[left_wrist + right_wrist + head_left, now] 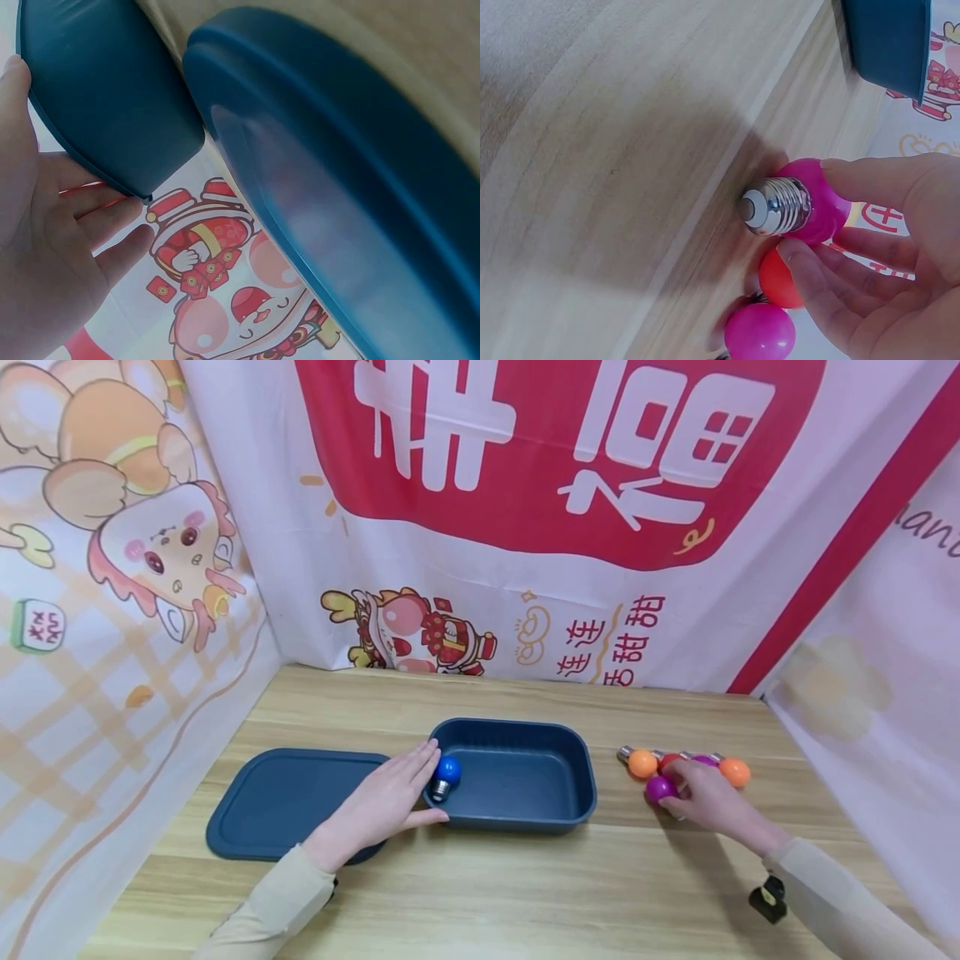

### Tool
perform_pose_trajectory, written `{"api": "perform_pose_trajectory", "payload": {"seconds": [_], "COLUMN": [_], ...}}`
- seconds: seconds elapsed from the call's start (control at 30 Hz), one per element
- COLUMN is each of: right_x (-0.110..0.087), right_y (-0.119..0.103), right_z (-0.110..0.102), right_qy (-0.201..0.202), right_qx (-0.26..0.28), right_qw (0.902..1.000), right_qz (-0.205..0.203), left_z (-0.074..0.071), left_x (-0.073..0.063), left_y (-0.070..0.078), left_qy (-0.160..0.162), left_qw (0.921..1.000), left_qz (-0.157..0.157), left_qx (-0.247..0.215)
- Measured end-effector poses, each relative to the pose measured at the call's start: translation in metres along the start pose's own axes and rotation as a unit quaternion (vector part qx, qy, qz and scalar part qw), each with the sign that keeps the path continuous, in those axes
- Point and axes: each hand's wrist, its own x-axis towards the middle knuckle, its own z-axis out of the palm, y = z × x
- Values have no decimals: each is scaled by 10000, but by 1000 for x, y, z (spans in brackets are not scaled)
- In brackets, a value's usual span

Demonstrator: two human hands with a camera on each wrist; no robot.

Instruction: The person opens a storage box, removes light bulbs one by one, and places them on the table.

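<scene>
My right hand pinches a purple light bulb between thumb and fingers, close above the table. In the right wrist view this bulb shows its silver screw base pointing away from the palm. My left hand rests with fairly straight fingers at the left rim of a dark blue box. In the left wrist view its fingertips touch the box's edge. Inside the box, at its left end, lies a blue bulb. A red bulb and another purple bulb lie beside the held one.
A dark blue lid lies flat left of the box, partly beneath my left forearm. Around my right hand sit an orange bulb and a second orange bulb. Printed cloths hang behind and at both sides of the wooden table.
</scene>
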Motion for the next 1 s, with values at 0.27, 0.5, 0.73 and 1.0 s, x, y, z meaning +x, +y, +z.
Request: {"api": "perform_pose_trajectory", "payload": {"seconds": [0.27,0.5,0.73,1.0], "right_x": [0,3,2,3], "right_y": [3,2,-1,-2], "right_z": [-4,-8,-12,-15], "right_qy": [276,76,97,316], "right_qx": [-225,-203,-230,-299], "right_qw": [9992,9997,9996,9990], "right_qz": [-179,90,102,-89], "left_z": [0,-1,-1,-1], "left_x": [0,0,0,0], "left_y": [0,0,0,0], "left_qy": [40,12,78,39], "left_qw": [10000,10000,10000,10000], "left_qz": [38,16,54,46], "left_qx": [34,-17,10,17]}}
